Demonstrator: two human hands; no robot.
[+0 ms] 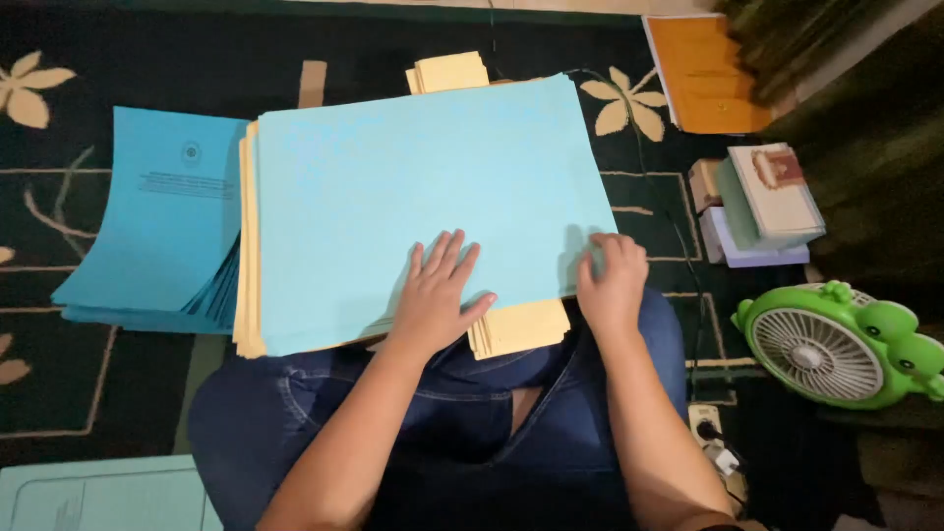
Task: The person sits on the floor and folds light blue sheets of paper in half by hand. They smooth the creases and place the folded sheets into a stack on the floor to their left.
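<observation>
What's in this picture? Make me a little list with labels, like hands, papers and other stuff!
left hand: left hand lies flat, fingers spread, on the light blue sheet
right hand: right hand grips the sheet's lower right corner
under the sheet: yellow paper stack, edges sticking out at the left, top and bottom
to the left: blue printed stack, fanned out on the dark flowered carpet
to the right: green frog-shaped fan, small pile of books, orange folder
person: seated, in blue jeans

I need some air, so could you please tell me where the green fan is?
In the head view, the green fan sits on the floor at the far right, beside the right hand.
</observation>
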